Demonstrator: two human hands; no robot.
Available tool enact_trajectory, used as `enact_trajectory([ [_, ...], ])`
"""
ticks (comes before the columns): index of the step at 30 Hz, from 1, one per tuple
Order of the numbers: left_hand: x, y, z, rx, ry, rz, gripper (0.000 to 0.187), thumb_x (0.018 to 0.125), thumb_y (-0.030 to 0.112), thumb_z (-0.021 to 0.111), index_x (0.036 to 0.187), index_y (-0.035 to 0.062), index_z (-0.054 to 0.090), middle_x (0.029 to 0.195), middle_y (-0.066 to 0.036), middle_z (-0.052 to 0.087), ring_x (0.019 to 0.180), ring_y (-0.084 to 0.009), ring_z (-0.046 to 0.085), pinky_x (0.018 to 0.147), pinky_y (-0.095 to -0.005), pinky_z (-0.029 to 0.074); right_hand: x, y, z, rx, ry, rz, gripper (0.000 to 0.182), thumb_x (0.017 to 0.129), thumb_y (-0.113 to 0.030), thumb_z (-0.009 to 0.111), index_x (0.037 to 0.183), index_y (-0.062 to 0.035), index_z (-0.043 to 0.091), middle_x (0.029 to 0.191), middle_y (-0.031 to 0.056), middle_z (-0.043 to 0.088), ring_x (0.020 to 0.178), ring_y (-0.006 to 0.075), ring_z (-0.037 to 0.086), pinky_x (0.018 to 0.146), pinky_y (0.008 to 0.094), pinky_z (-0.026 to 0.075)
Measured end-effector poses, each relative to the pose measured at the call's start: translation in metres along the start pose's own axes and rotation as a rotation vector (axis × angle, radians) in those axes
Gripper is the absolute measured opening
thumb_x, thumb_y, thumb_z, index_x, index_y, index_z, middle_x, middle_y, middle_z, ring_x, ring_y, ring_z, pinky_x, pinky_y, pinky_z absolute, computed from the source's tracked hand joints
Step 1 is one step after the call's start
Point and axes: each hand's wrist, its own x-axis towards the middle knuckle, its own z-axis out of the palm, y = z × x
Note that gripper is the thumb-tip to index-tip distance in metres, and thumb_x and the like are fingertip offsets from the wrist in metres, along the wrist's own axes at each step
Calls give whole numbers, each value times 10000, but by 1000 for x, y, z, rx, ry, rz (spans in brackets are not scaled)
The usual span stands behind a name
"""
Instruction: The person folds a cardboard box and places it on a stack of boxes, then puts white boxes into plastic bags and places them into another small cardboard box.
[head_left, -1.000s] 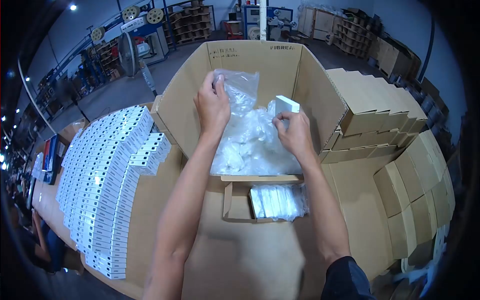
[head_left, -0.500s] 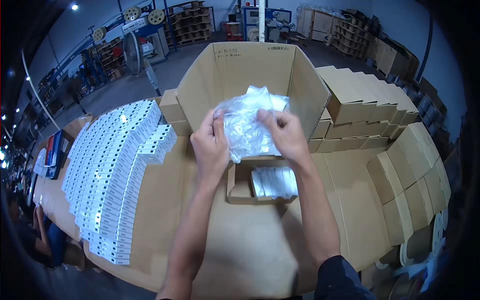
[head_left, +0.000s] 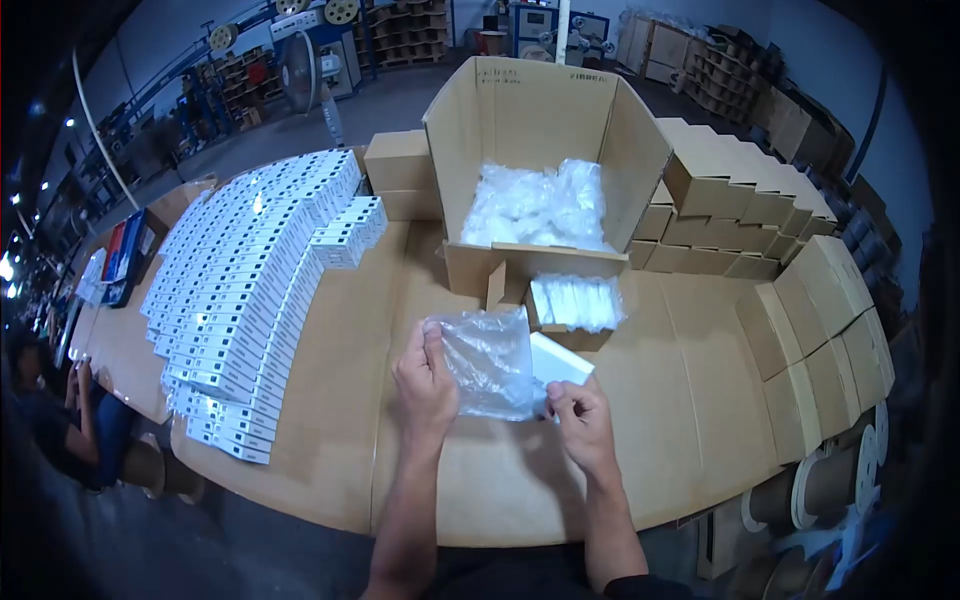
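Observation:
A clear plastic bag (head_left: 487, 365) is stretched between my two hands above the table. My left hand (head_left: 427, 380) is closed on its left edge, thumb on top. At the bag's lower right corner my right hand (head_left: 582, 415) is closed in a pinch, gripping a flat white box (head_left: 558, 363) together with the bag's edge. The white box is tilted, partly behind the bag, its lower part hidden by the bag and fingers. Just beyond, several plastic-wrapped white packs (head_left: 577, 302) stand in a row inside a small open carton (head_left: 585, 341).
A large open carton (head_left: 540, 110) holds a pile of clear bags (head_left: 540, 205). Stacked white boxes (head_left: 250, 270) cover the table's left side. Brown cartons (head_left: 745, 195) are stacked at the back right, more brown boxes (head_left: 815, 350) along the right edge. A seated person (head_left: 75, 410) is at far left.
Both hands have come down and nearer, from in front of the large carton to over the table. The bag is now spread flatter, and more of the white box shows at its right.

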Motion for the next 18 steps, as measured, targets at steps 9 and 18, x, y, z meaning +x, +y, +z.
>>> enact_trajectory([
  [9, -46, -1, -27, 65, -166, -73, 325, 1106, 266, 495, 1046, -7, 659, 639, -124, 526, 552, -181, 485, 545, -375, 421, -28, -31, 24, -51, -63, 52, 251, 881, -240, 842, 1006, -28, 797, 1043, 68, 598, 928, 141, 544, 769, 301, 453],
  [18, -46, -10, -41, 236, 32, 160, 247, 960, 142, 712, 1180, 35, 680, 1052, -112, 627, 972, -234, 600, 800, -352, 499, -33, 4, 38, -102, 210, -147, 155, 851, -99, 848, 937, 10, 780, 1107, 153, 617, 903, 241, 637, 739, 341, 515],
])
